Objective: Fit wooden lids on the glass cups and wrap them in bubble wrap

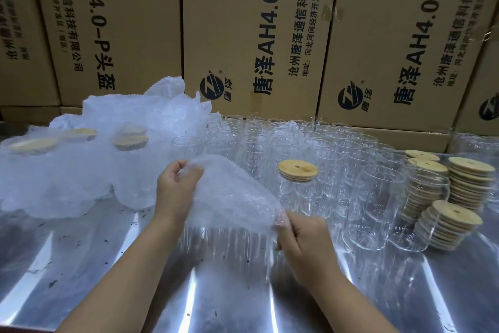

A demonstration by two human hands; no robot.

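Holding one bubble wrap sheet (232, 197) spread above the bench (108, 265), long axis slanting from far left to near right, loose edge sagging toward the near side. Pinched at far-left corner by left hand (175, 192), thumb and fingers curled on it. Pinched at near-right corner by right hand (305, 241), fingers curled. Just right of sheet, lidded glass cup (297, 197) upright, wooden lid (297, 170) on its mouth. Beyond, rows of open glass cups (256, 138), upright, mouths up. Far right, lid stacks (469, 181); inside a cup or behind it, cannot tell. Left, wrapped cups (81, 165) in a pile. Cartons (256, 35) along far side.
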